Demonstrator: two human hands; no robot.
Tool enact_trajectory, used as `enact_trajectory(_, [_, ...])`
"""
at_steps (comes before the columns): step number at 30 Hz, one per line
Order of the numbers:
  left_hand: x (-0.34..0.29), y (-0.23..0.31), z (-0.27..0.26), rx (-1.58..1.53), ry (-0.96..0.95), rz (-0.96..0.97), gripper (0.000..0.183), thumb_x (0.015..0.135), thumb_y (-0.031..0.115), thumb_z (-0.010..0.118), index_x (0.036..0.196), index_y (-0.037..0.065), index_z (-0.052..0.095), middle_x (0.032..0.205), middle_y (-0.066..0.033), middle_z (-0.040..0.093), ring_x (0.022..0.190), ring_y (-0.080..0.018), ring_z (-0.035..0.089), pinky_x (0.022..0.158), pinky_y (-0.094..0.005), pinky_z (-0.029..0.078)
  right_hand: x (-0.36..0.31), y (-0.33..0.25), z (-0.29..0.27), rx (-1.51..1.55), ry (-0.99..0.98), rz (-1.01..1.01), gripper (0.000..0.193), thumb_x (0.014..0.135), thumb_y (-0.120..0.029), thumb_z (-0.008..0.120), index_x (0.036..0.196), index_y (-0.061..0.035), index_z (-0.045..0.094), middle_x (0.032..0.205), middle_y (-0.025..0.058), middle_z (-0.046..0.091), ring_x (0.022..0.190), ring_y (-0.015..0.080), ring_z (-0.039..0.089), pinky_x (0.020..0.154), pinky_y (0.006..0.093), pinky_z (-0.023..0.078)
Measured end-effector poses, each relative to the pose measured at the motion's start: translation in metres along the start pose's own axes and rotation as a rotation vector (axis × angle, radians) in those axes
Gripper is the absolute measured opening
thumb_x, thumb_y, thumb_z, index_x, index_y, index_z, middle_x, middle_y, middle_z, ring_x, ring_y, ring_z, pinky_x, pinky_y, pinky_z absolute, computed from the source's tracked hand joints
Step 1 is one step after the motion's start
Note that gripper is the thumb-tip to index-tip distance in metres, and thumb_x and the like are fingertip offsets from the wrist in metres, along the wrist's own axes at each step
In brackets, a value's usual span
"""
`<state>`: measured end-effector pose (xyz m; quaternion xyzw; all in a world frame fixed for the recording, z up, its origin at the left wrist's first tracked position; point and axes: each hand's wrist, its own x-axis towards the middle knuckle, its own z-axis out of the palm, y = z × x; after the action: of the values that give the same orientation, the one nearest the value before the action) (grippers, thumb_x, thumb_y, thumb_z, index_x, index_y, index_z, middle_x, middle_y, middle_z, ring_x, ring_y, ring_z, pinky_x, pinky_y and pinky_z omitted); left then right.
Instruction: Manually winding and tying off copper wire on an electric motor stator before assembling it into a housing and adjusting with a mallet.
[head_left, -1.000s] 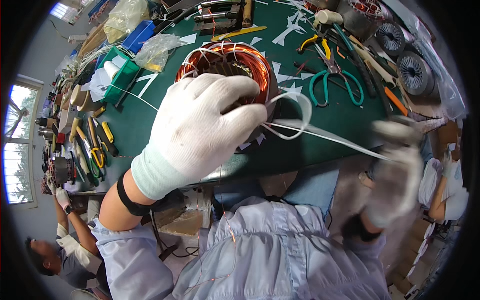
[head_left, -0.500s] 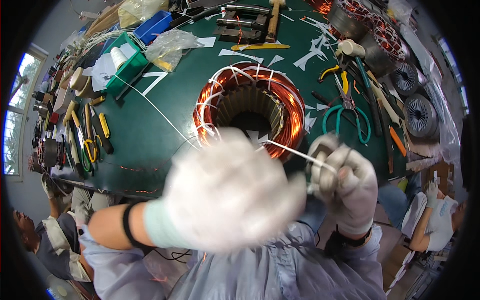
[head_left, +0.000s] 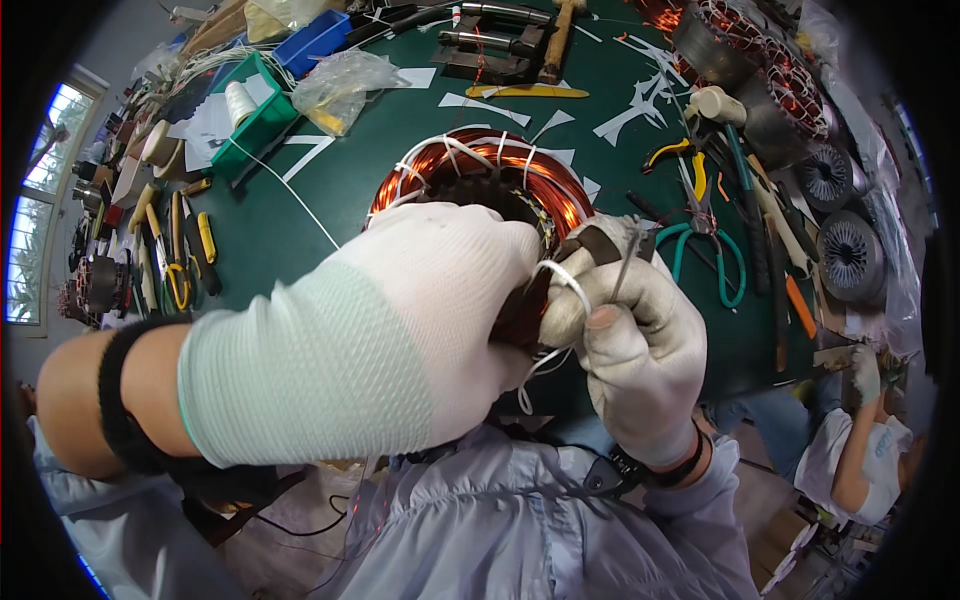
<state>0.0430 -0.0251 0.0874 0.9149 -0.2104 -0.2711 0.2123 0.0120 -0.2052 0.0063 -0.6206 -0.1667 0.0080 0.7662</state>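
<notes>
Head view: nearest, grey-blue jacket [head_left: 470,530]. Left hand [head_left: 440,285], white-gloved, lies over the near side of the copper-wound ring [head_left: 562,186], fingers bent toward its centre; fingertips hidden, can't tell if it grips anything. Right hand [head_left: 645,365], gloved, thumb tip bare, pinches a thin metal tool [head_left: 625,264] just right of the ring; white cord [head_left: 568,276] loops by its fingers. Ring sits on the green table [head_left: 270,265], in front of the person, white ties around its windings. Further right: teal-handled pliers [head_left: 741,270], pale-headed mallet [head_left: 716,104] beyond. Left: yellow-handled cutters [head_left: 180,288], then green bin [head_left: 264,138] with white thread spool [head_left: 239,103]. Farther: clear plastic bag [head_left: 347,88], yellow strip [head_left: 530,91], white paper scraps [head_left: 640,108], blue bin [head_left: 313,44]. Far right edge: another person's gloved hand [head_left: 866,373].
</notes>
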Motion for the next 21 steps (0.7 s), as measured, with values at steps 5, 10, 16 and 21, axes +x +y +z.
enact_trajectory(5, [-0.017,-0.002,0.016,0.125,0.235,0.179,0.041,0.065,0.016,0.084,0.099,0.004,0.064,0.095,-0.0135,0.063,0.090,-0.0346,0.062,0.083,-0.0423,0.047,-0.003,-0.002,-0.005,-0.091,-0.093,-0.092,0.008,0.094,-0.003,0.060,0.090,0.0014,0.066,0.085,0.0081,0.068,0.084,0.0185,0.059,0.081,0.0338,0.048])
enact_trajectory(10, [-0.032,-0.017,0.032,0.251,0.645,0.322,0.045,0.062,0.016,0.085,0.103,0.007,0.066,0.096,-0.0079,0.066,0.092,-0.0291,0.064,0.092,-0.0447,0.046,-0.030,-0.028,-0.017,0.146,-0.336,0.016,0.013,0.100,-0.013,0.055,0.097,-0.0019,0.062,0.089,0.0079,0.066,0.083,0.0213,0.062,0.083,0.0376,0.046])
enact_trajectory(16, [-0.012,-0.053,0.082,0.210,0.983,0.599,0.043,0.067,0.017,0.083,0.107,0.007,0.073,0.097,-0.0055,0.071,0.085,-0.0229,0.066,0.101,-0.0468,0.045,-0.029,-0.019,-0.003,-0.089,-0.446,-0.238,0.020,0.103,-0.023,0.055,0.094,-0.0054,0.061,0.086,0.0085,0.065,0.066,0.0162,0.058,0.063,0.0296,0.046])
enact_trajectory(21, [-0.004,-0.068,0.097,0.325,1.068,0.687,0.031,0.071,0.021,0.079,0.102,0.020,0.077,0.101,-0.0011,0.069,0.087,-0.0181,0.061,0.103,-0.0450,0.041,-0.060,0.000,0.021,1.362,-0.109,0.526,0.032,0.107,-0.038,0.044,0.106,-0.0066,0.050,0.087,0.0104,0.058,0.049,0.0060,0.038,0.040,0.0197,0.033])
